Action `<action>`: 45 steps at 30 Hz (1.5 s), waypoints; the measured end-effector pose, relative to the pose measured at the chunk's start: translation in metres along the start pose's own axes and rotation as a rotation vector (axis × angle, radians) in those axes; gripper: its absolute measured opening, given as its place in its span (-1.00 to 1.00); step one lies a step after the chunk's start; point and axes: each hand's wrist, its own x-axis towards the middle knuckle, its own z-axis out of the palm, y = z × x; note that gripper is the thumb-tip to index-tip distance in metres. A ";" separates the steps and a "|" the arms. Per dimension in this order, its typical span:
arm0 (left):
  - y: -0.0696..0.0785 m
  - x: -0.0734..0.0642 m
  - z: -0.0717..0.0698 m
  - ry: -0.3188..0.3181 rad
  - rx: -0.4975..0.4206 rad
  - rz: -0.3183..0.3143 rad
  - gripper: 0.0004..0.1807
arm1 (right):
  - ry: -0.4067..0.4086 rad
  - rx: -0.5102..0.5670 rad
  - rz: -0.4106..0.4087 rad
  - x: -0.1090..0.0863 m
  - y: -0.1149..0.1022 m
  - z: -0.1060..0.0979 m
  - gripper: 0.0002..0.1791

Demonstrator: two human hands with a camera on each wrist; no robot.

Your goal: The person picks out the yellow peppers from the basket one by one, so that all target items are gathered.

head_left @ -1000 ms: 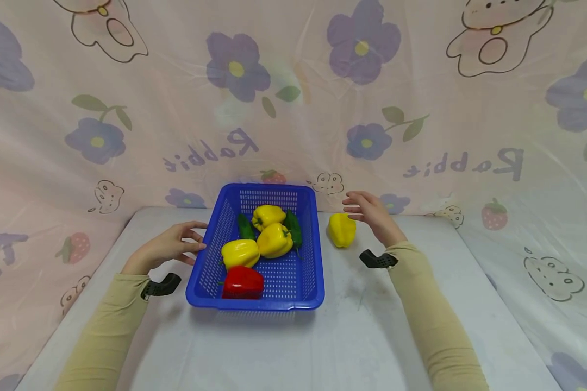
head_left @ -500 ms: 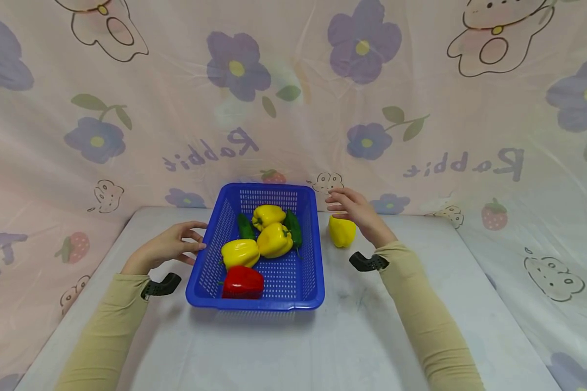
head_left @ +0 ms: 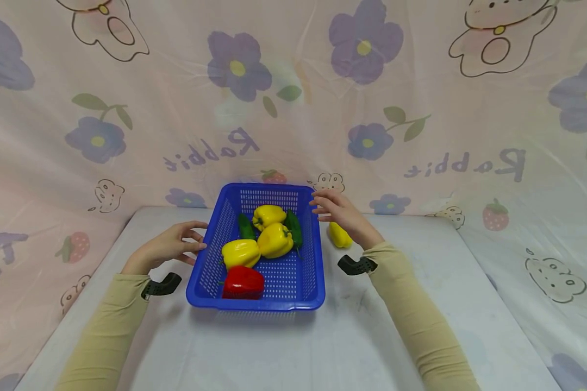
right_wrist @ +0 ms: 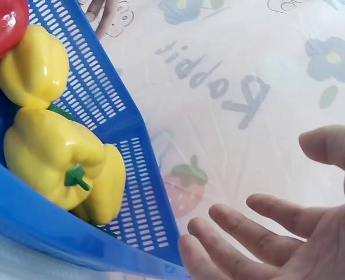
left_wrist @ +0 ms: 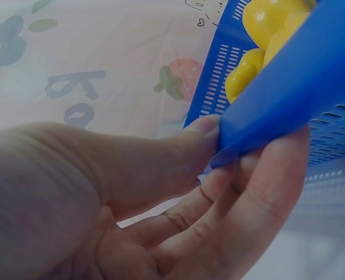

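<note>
A blue plastic basket (head_left: 293,303) sits on the table with three yellow bell peppers (head_left: 241,253), a red bell pepper (head_left: 243,282) and two green peppers (head_left: 293,228) inside. My left hand (head_left: 171,244) holds its left rim, the thumb (left_wrist: 201,131) on one side and the fingers curled under the other, as the left wrist view shows. Over by the right rim is my right hand (head_left: 339,214), fingers spread and holding nothing; whether its fingertips touch the rim I cannot tell. Partly behind that hand lies another yellow bell pepper (head_left: 340,235), outside the basket.
A white-covered table (head_left: 254,353) carries everything. Behind it hangs a pale curtain (head_left: 293,136) printed with purple flowers and rabbits. Each wrist wears a black camera mount (head_left: 357,265).
My right hand has moved left, from above the loose yellow bell pepper to the basket's right rim. The left hand and the basket have stayed in place.
</note>
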 end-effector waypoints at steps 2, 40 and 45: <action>0.000 0.000 0.000 0.002 0.001 0.000 -0.27 | -0.017 -0.006 -0.004 0.001 0.001 0.004 -0.54; 0.002 -0.001 0.000 0.002 0.014 -0.009 -0.28 | -0.206 -0.201 0.163 0.019 0.003 0.046 -0.38; 0.001 -0.001 0.000 0.000 0.009 -0.008 -0.28 | -0.213 -0.205 0.185 0.021 0.001 0.050 -0.35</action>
